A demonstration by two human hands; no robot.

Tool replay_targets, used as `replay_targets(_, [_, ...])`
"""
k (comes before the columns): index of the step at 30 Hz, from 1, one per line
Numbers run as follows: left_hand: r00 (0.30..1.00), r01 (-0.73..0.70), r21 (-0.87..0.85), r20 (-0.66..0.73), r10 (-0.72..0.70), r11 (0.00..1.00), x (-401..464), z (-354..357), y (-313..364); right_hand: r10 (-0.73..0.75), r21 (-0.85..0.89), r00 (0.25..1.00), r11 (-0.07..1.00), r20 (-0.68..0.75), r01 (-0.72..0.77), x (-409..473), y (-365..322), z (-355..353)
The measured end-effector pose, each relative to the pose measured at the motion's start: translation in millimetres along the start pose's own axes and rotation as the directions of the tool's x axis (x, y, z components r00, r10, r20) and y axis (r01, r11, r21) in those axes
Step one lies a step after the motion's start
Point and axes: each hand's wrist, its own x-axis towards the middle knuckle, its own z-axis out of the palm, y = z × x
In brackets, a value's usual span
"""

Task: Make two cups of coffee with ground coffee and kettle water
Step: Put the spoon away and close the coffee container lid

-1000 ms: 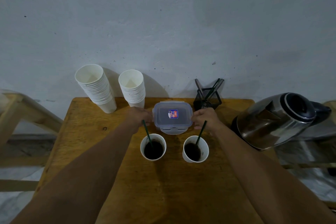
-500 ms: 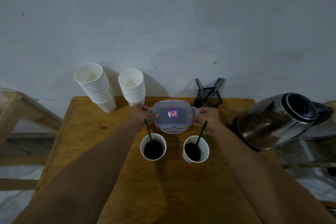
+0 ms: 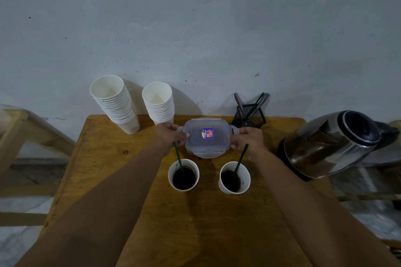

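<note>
Our left hand (image 3: 168, 136) and right hand (image 3: 247, 138) grip the lidded container (image 3: 207, 136) by its side clips near the table's (image 3: 108, 158) far edge, behind two filled cups (image 3: 183, 175).

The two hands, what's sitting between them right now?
In the head view, the clear plastic container with its lid on sits between the left hand and the right hand, which grip its two ends.

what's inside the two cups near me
Left cup and right cup each hold dark coffee and a green stirrer. The liquid hides the cup bottoms.
</note>
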Motion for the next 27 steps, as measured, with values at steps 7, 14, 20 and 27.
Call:
replay_targets(7, [1.000, 0.020, 0.021, -0.001, -0.020, 1.000, -3.0, 1.8, -1.2, -0.004, -0.085, 1.000, 0.996, -0.012, 0.003, 4.0, 2.6, 1.7])
replay_targets(14, [0.999, 0.030, 0.049, -0.013, -0.029, 0.998, -3.4, 3.7, -3.2, 0.006, -0.069, 1.000, 0.998, 0.014, -0.005, 4.7, 3.7, 3.1])
replay_targets(20, [0.996, 0.030, 0.089, -0.088, -0.022, 0.996, 0.8, 0.4, -9.8, -0.139, -0.361, 0.985, 0.918, 0.098, 0.166, -0.2, 12.6, 2.1])
replay_targets(27, [0.990, 0.104, 0.160, -0.106, -0.088, 0.982, 3.9, 7.1, -5.3, -0.114, -0.315, 0.984, 0.937, 0.139, 0.153, 1.1, 10.1, 1.0])
